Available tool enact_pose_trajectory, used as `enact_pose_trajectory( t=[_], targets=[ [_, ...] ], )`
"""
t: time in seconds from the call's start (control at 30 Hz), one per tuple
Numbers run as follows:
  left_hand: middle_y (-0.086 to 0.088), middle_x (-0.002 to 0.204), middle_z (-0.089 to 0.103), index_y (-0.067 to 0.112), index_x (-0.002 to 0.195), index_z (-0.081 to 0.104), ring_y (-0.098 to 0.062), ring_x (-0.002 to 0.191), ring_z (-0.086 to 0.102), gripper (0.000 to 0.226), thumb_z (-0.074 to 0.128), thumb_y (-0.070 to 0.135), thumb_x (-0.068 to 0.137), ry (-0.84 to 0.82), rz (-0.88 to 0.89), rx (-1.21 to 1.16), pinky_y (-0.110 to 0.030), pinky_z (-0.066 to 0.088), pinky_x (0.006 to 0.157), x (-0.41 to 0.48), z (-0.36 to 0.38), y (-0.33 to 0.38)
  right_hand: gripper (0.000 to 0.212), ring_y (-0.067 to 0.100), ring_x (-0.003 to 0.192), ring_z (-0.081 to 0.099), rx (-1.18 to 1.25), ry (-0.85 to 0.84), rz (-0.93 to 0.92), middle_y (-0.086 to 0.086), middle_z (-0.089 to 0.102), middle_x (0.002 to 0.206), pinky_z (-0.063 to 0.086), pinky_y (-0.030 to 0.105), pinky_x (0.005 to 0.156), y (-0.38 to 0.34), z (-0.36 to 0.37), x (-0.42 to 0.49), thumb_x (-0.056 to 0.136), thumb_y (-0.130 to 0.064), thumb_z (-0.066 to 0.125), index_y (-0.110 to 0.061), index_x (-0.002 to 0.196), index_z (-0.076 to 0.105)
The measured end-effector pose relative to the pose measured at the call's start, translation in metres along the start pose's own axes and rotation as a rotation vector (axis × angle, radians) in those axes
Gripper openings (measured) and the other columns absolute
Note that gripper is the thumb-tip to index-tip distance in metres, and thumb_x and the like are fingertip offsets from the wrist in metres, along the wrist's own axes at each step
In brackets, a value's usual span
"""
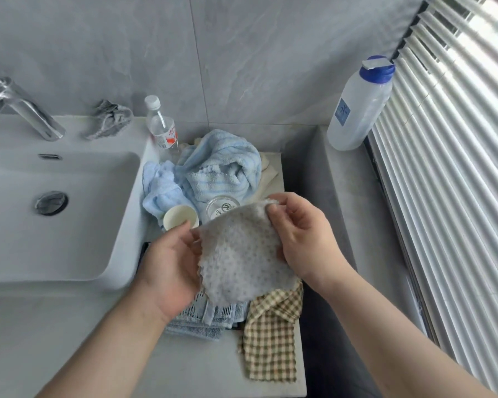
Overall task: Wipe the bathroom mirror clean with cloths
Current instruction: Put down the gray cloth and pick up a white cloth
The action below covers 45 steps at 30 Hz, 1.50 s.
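The grey dotted cloth (242,254) is up in the air just to the right of the sink (118,225), held by both hands. Its long way runs from a top corner, far from the person, down to a bottom edge close to the person. Its flat dotted side faces up at the camera. The left hand (170,265) pinches the cloth's left edge, thumb on top and fingers under. The right hand (305,239) pinches the top corner with bent fingers. The zigzag edge below the left hand hangs free. The bottom edge hangs over a folded blue towel (196,323) and a checked cloth (270,340); I cannot tell if it touches them. The checked cloth's end hangs off the front edge of the counter (202,369). Just past the cloth's top, still right of the sink, stand a paper cup (180,218) and a glass jar (220,206), very near it. Behind them lies a bunched pale blue towel (222,168), then a small water bottle (161,124) by the wall. Farther right of the sink is a big bottle with a blue cap (360,104) beside the window blinds (449,182). A grey rag (110,119) lies behind the sink, near the tap (26,110).
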<state>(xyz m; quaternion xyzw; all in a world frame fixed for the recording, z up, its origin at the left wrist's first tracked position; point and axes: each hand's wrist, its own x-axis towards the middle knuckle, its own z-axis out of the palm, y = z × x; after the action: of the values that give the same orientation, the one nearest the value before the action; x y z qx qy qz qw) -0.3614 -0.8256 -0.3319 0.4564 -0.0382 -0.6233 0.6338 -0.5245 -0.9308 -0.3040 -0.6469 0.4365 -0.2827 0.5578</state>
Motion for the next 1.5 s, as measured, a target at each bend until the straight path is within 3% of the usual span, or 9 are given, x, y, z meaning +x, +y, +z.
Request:
enact_pose_trajectory(
  t=[0.17, 0.33, 0.5, 0.6, 0.73, 0.9, 1.0, 1.23, 1.5],
  targets=[
    [-0.018, 0.111, 0.072, 0.008, 0.112, 0.073, -0.03, 0.1, 0.071, 0.077, 0.095, 0.045, 0.048, -0.223, -0.047, 0.376, -0.037, 0.059, 0.076, 0.002, -0.01, 0.021, 0.01, 0.002, 0.069, 0.062, -0.117, -0.08, -0.118, -0.012, 0.067, 0.072, 0.05, 0.019, 0.068, 0.003, 0.01, -0.006, 0.096, -0.024, 0.064, -0.028, 0.102, 0.072],
    [-0.015, 0.093, 0.075, 0.013, 0.088, 0.079, -0.026, 0.082, 0.074, 0.056, 0.099, 0.021, 0.036, -0.198, 0.035, 0.223, -0.034, 0.06, 0.066, 0.002, -0.001, 0.025, 0.047, 0.011, 0.076, 0.063, 0.219, -0.233, 0.132, 0.006, 0.068, 0.082, 0.054, 0.037, 0.075, 0.01, 0.006, -0.005, 0.081, -0.057, 0.065, -0.021, 0.111, 0.065],
    [-0.014, 0.089, 0.074, 0.012, 0.085, 0.079, -0.027, 0.082, 0.073, 0.06, 0.098, 0.023, 0.03, -0.246, 0.041, 0.069, -0.037, 0.061, 0.071, -0.003, 0.0, 0.019, 0.009, 0.006, 0.067, 0.061, 0.31, -0.345, 0.178, -0.005, 0.065, 0.072, 0.048, 0.018, 0.067, 0.015, -0.001, -0.011, 0.077, -0.02, 0.071, -0.014, 0.08, 0.065],
    [-0.028, 0.139, 0.053, -0.001, 0.139, 0.053, -0.039, 0.132, 0.048, 0.067, 0.056, 0.046, 0.091, -0.324, -0.05, -0.05, -0.053, 0.032, 0.114, -0.004, 0.006, 0.01, 0.014, 0.01, 0.072, 0.063, 0.398, -0.307, 0.173, -0.001, 0.067, 0.078, 0.051, 0.022, 0.066, 0.012, -0.003, -0.011, 0.084, 0.001, 0.072, -0.012, 0.088, 0.066],
    [-0.023, 0.159, 0.027, 0.0, 0.156, 0.018, -0.034, 0.15, 0.018, 0.101, 0.001, 0.077, 0.092, -0.438, -0.34, -0.196, -0.045, 0.007, 0.12, 0.002, -0.001, -0.007, 0.029, 0.016, 0.081, 0.067, 0.445, -0.295, 0.153, 0.004, 0.07, 0.089, 0.057, 0.028, 0.072, 0.002, -0.004, -0.007, 0.085, 0.007, 0.07, -0.015, 0.103, 0.066],
    [-0.024, 0.151, 0.038, -0.004, 0.151, 0.028, -0.035, 0.144, 0.032, 0.061, 0.041, 0.033, 0.105, -0.385, -0.225, -0.074, -0.046, 0.019, 0.119, -0.002, -0.007, -0.013, 0.032, 0.023, 0.078, 0.064, 0.297, -0.23, 0.069, 0.012, 0.071, 0.087, 0.056, 0.045, 0.078, -0.004, -0.001, 0.001, 0.082, -0.001, 0.077, -0.019, 0.106, 0.066],
    [-0.02, 0.128, 0.063, 0.004, 0.129, 0.063, -0.032, 0.121, 0.06, 0.064, 0.084, 0.02, 0.071, -0.474, -0.182, 0.054, -0.043, 0.049, 0.099, -0.002, 0.003, -0.002, 0.027, 0.026, 0.08, 0.063, 0.276, -0.186, 0.047, 0.023, 0.069, 0.1, 0.056, 0.047, 0.076, 0.0, 0.001, 0.007, 0.077, -0.021, 0.077, -0.024, 0.102, 0.067],
    [-0.008, 0.107, 0.075, 0.017, 0.095, 0.08, -0.022, 0.103, 0.071, 0.031, 0.059, 0.008, 0.074, -0.008, 0.26, 0.144, -0.033, 0.06, 0.074, 0.02, 0.012, 0.032, 0.02, 0.004, 0.082, 0.062, -0.443, -0.061, -0.387, -0.006, 0.07, 0.095, 0.048, 0.017, 0.079, -0.031, -0.03, 0.087, 0.089, -0.011, 0.066, -0.012, 0.109, 0.069],
    [-0.005, 0.108, 0.075, 0.011, 0.117, 0.065, -0.018, 0.108, 0.069, 0.04, 0.06, 0.024, 0.079, 0.039, 0.569, 0.084, -0.032, 0.059, 0.086, 0.056, 0.052, 0.113, 0.054, 0.033, 0.135, 0.046, -1.199, 0.217, -1.044, 0.014, 0.051, 0.145, 0.033, 0.044, 0.111, -0.186, -0.07, 0.23, 0.089, -0.03, 0.053, -0.007, 0.138, 0.052]
  ],
)
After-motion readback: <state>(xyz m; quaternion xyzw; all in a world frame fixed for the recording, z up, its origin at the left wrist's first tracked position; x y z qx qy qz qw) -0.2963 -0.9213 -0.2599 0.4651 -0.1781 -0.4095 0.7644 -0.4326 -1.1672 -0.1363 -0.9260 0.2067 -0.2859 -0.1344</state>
